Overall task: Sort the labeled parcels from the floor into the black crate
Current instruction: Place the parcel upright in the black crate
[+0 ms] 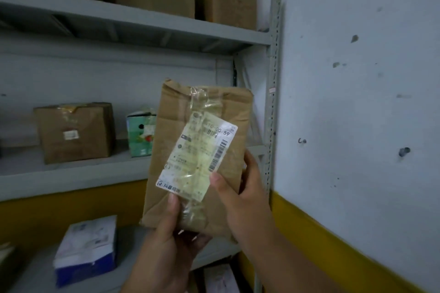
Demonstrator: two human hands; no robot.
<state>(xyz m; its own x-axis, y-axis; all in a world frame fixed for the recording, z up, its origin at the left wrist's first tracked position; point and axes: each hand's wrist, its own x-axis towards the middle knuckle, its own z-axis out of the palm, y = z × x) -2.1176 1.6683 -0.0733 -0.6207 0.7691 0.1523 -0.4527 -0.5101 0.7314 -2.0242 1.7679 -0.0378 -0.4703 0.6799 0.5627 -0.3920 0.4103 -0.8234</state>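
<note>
A flat brown paper parcel [171, 135] with a white shipping label and clear tape is held upright in front of me, level with the middle shelf. My left hand [171, 242] grips its lower edge, thumb pressed on the label's bottom. My right hand [240, 195] holds its right side, thumb on the label's lower right corner and fingers behind. The black crate is not in view.
A grey metal shelving rack [273, 78] fills the left. A brown box [76, 132] and a green carton [140, 135] stand on the middle shelf. A white and blue parcel [88, 250] lies on the lower shelf. The wall [357, 102] is close on the right.
</note>
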